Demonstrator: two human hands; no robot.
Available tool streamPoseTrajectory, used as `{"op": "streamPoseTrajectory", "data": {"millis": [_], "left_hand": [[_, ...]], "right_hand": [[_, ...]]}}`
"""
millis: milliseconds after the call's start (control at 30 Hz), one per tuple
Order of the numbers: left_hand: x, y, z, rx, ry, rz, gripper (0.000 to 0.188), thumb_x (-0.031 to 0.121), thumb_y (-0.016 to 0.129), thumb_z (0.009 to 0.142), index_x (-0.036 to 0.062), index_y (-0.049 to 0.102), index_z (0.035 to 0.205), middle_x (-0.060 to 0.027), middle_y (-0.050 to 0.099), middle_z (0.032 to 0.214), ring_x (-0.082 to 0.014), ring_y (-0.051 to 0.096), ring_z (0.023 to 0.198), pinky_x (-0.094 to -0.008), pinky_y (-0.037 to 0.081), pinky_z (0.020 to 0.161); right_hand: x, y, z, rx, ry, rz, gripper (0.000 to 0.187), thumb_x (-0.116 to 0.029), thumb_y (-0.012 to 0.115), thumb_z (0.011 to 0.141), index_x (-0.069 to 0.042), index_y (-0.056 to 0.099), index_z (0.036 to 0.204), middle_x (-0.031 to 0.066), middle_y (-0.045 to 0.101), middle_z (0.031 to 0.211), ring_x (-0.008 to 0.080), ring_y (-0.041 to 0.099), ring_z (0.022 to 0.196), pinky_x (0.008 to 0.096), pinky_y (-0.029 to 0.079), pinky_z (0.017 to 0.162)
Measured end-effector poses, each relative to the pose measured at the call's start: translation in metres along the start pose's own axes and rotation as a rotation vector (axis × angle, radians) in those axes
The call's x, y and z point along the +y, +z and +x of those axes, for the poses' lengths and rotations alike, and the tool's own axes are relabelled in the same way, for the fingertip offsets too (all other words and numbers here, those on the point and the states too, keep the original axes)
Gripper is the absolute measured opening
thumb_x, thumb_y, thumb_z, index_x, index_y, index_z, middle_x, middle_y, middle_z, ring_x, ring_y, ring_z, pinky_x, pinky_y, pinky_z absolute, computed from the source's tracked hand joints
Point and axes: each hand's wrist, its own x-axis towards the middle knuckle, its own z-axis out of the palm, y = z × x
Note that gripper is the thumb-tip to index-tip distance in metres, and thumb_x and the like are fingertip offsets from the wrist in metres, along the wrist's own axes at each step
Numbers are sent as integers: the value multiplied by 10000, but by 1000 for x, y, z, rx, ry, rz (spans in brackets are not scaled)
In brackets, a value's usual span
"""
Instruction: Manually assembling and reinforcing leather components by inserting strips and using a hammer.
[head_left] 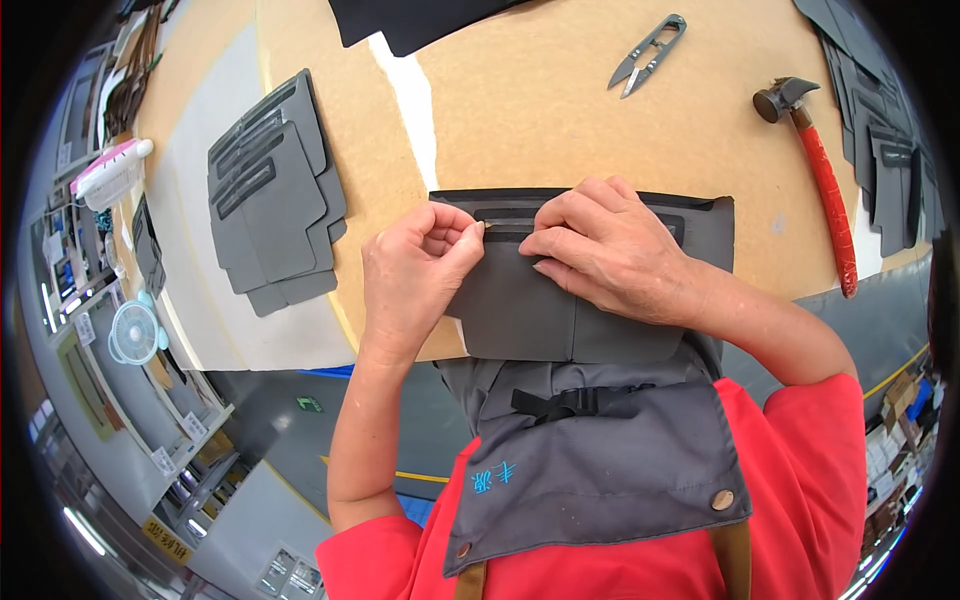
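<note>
A dark grey panel [520,300], which looks like leather or a similar sheet, lies at the table's front edge, close against my apron. Along its upper part runs a slot with a black border, and a darker band lines its far edge. At the slot's left end, my left hand [420,265] pinches thumb and forefinger together on something too small to name. My right hand [615,245] rests over the slot's middle and right, its fingers curled and the thumb tucked below them. Whatever sits between the right fingertips is hidden.
A stack of similar grey panels [275,210] lies at left, with more panels [880,150] at the far right. Thread snips [648,55] and a red-handled hammer [822,185] lie on the tan tabletop [520,110]. Black material [425,20] is at the far edge.
</note>
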Motion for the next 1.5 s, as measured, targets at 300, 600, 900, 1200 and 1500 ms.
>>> {"op": "streamPoseTrajectory", "data": {"millis": [300, 600, 900, 1200, 1500], "left_hand": [[-7, -3, 7, -57, -12, -140, 102, 89, 761, 916, 27, 683, 936, 22, 673, 770, -29, 616, 684, -190, 515, 594], [-10, -3, 6, -38, -44, -203, 116, 113, 764, 865, 23, 718, 921, -8, 704, 776, -60, 635, 678, -233, 529, 665], [-21, 1, -3, 29, 15, -302, 109, 106, 742, 896, 19, 705, 950, -14, 702, 779, -65, 669, 684, -240, 540, 650], [20, 12, -9, 132, 365, -22, 232, 120, 775, 902, 5, 705, 1091, -37, 689, 882, -99, 665, 794, -242, 558, 653], [74, 41, 44, -451, 536, 8, 333, 145, 804, 858, -13, 723, 1140, -93, 720, 878, -151, 679, 839, -325, 547, 787]], "right_hand": [[0, 0, -1, -12, 4, 3, 235, -110, 776, 806, -128, 683, 1021, 11, 606, 1035, 201, 583, 992, 351, 451, 820], [8, -56, -12, 134, 259, -154, 253, -105, 750, 864, -80, 695, 1110, 102, 652, 1115, 308, 600, 1079, 412, 476, 946], [50, -82, 4, 121, 323, -308, 201, -168, 645, 978, -65, 685, 1146, 78, 664, 1170, 304, 584, 1125, 403, 456, 978], [31, -91, -13, 30, 353, -240, 349, -224, 765, 890, -85, 641, 1185, 105, 656, 1164, 330, 587, 1100, 422, 465, 977], [25, -102, -9, -53, 456, -59, 269, -139, 786, 844, -65, 644, 1060, 87, 648, 1023, 302, 592, 1013, 419, 468, 925]]}}
